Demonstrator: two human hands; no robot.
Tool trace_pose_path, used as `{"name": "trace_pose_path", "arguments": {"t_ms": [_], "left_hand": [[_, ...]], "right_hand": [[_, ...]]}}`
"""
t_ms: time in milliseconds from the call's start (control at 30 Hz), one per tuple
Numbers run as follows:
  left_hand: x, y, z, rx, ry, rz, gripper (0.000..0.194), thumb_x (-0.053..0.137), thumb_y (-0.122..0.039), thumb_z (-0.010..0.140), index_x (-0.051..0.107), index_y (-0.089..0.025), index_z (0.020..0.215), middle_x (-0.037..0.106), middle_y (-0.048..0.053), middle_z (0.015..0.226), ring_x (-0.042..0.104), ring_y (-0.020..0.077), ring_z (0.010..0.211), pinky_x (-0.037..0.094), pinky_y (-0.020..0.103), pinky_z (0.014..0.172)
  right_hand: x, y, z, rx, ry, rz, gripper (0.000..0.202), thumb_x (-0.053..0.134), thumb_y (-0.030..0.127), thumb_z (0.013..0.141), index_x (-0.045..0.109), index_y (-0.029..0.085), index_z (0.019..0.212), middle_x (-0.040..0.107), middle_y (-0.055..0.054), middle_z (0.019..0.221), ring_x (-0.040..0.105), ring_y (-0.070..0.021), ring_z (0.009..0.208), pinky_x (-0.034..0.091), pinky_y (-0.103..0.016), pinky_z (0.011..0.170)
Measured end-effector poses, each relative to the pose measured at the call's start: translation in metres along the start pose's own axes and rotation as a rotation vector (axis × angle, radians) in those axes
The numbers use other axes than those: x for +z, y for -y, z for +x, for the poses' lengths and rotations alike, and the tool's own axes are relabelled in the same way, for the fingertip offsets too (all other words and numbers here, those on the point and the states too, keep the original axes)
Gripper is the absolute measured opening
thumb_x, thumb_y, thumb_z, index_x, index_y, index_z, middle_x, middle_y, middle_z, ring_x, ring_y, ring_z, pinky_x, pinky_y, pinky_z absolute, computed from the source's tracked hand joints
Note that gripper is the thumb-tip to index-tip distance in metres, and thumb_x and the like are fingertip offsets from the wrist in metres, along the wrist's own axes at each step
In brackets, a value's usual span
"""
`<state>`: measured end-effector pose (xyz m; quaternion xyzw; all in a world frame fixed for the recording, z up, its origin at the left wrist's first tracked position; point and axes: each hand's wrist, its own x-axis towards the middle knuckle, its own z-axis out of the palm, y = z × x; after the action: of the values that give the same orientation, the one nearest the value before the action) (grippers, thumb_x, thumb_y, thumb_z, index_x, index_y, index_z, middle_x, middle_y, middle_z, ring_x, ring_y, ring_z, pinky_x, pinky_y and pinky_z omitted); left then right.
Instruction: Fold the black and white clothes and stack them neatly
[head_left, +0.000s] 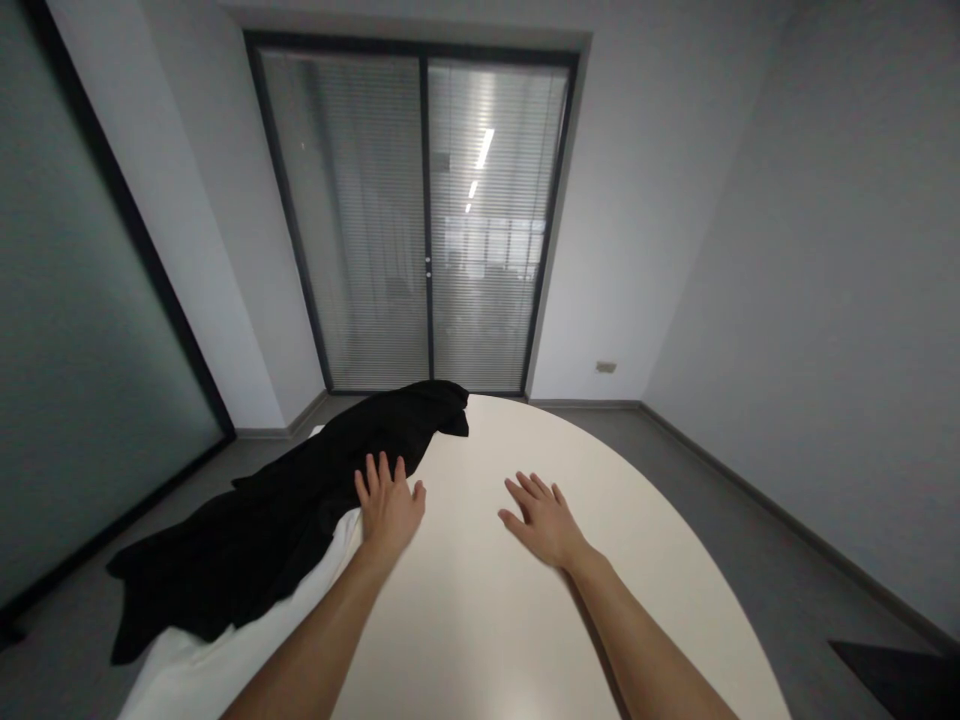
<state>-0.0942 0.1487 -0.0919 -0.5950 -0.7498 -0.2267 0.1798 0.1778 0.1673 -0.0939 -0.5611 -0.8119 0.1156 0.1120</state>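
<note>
Fingers spread, my left hand (391, 510) is at the right edge of a heap of black cloth (300, 510), its fingertips over the dark fabric. Whether they press on it I cannot tell. The black cloth stretches from the table's far edge down to the near left, crumpled. Beneath it and beside my left forearm shows a white cloth (247, 645), partly hidden. My right hand (546, 522) is flat and open, palm down, over the white round table (465, 600), with nothing in it.
The table's curved edge runs along the right, with grey floor (750, 520) beyond. A glazed partition with blinds (420, 230) stands ahead, beside a wall socket (606, 367). A frosted glass panel (82, 330) is at left. A dark object (900, 680) sits low at right.
</note>
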Motion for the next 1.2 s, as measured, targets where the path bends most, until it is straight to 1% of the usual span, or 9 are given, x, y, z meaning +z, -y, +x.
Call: {"name": "trace_pose_path", "arguments": {"t_ms": [200, 333, 467, 633, 767, 933, 1033, 1133, 1200], "left_hand": [[0.006, 0.002, -0.002, 0.069, 0.004, -0.023, 0.042, 0.049, -0.023, 0.092, 0.064, -0.01, 0.129, 0.061, 0.017, 0.134, 0.038, 0.0365, 0.14, 0.021, 0.058, 0.117], [0.0, 0.006, 0.003, -0.01, -0.076, -0.051, 0.039, 0.055, -0.026, 0.089, 0.067, -0.016, 0.126, 0.041, 0.019, 0.152, 0.035, 0.0383, 0.141, 0.027, 0.055, 0.115], [-0.002, 0.018, 0.011, -0.134, -0.092, -0.073, 0.049, 0.053, -0.034, 0.093, 0.058, -0.018, 0.139, 0.023, 0.022, 0.161, 0.031, 0.0429, 0.142, 0.041, 0.055, 0.102], [0.006, 0.03, 0.017, -0.21, -0.051, -0.06, 0.052, 0.044, -0.032, 0.096, 0.054, -0.005, 0.139, 0.04, 0.026, 0.151, 0.042, 0.0399, 0.133, 0.045, 0.053, 0.098], [0.005, 0.027, 0.016, -0.151, -0.161, -0.106, 0.052, 0.045, -0.025, 0.093, 0.052, -0.003, 0.14, 0.046, 0.023, 0.147, 0.039, 0.038, 0.136, 0.041, 0.054, 0.104], [-0.011, 0.011, 0.011, 0.064, -0.316, -0.145, 0.045, 0.046, -0.017, 0.092, 0.055, -0.005, 0.135, 0.052, 0.019, 0.143, 0.031, 0.0368, 0.143, 0.017, 0.062, 0.117], [-0.018, -0.002, 0.003, 0.25, -0.249, -0.196, 0.039, 0.046, -0.013, 0.091, 0.063, -0.014, 0.126, 0.06, 0.013, 0.134, 0.042, 0.0333, 0.136, 0.017, 0.059, 0.119], [-0.023, -0.014, -0.004, 0.378, -0.048, -0.246, 0.036, 0.045, -0.013, 0.092, 0.068, -0.021, 0.118, 0.067, 0.008, 0.122, 0.062, 0.0243, 0.11, 0.043, 0.042, 0.106], [-0.025, -0.02, -0.008, 0.345, 0.036, -0.231, 0.041, 0.045, -0.016, 0.094, 0.062, -0.024, 0.13, 0.063, 0.008, 0.13, 0.064, 0.0217, 0.106, 0.052, 0.033, 0.09]], "right_hand": [[0.004, -0.004, 0.0, -0.007, -0.014, -0.002, 0.069, 0.038, 0.064, 0.095, 0.038, 0.026, 0.153, 0.027, -0.009, 0.163, 0.017, -0.0314, 0.151, 0.008, -0.056, 0.12], [0.004, -0.005, -0.001, -0.004, -0.015, 0.001, 0.07, 0.038, 0.064, 0.095, 0.038, 0.026, 0.153, 0.026, -0.009, 0.163, 0.017, -0.0312, 0.152, 0.008, -0.056, 0.12], [0.004, -0.005, 0.0, -0.009, -0.02, 0.004, 0.07, 0.037, 0.065, 0.095, 0.039, 0.026, 0.153, 0.026, -0.008, 0.163, 0.016, -0.0312, 0.152, 0.008, -0.056, 0.12], [0.005, -0.005, 0.0, -0.005, -0.011, 0.003, 0.07, 0.037, 0.064, 0.095, 0.038, 0.025, 0.153, 0.027, -0.009, 0.163, 0.017, -0.0315, 0.151, 0.007, -0.056, 0.12], [0.004, -0.005, 0.0, -0.007, -0.013, 0.008, 0.07, 0.037, 0.065, 0.095, 0.038, 0.026, 0.153, 0.026, -0.008, 0.163, 0.016, -0.0312, 0.152, 0.007, -0.055, 0.12], [0.004, -0.005, 0.0, -0.005, -0.004, 0.008, 0.071, 0.036, 0.065, 0.095, 0.038, 0.026, 0.153, 0.026, -0.008, 0.163, 0.016, -0.0308, 0.152, 0.007, -0.055, 0.12], [0.003, -0.005, 0.0, -0.004, -0.003, 0.005, 0.071, 0.036, 0.065, 0.095, 0.037, 0.026, 0.153, 0.025, -0.008, 0.163, 0.015, -0.0303, 0.152, 0.006, -0.054, 0.121], [0.003, -0.004, 0.001, -0.002, -0.005, 0.006, 0.07, 0.036, 0.065, 0.095, 0.038, 0.026, 0.153, 0.025, -0.008, 0.163, 0.015, -0.0303, 0.152, 0.006, -0.055, 0.12], [0.002, -0.004, 0.001, -0.006, -0.008, 0.009, 0.07, 0.037, 0.065, 0.095, 0.038, 0.026, 0.153, 0.026, -0.008, 0.163, 0.016, -0.0306, 0.152, 0.006, -0.055, 0.12]]}}
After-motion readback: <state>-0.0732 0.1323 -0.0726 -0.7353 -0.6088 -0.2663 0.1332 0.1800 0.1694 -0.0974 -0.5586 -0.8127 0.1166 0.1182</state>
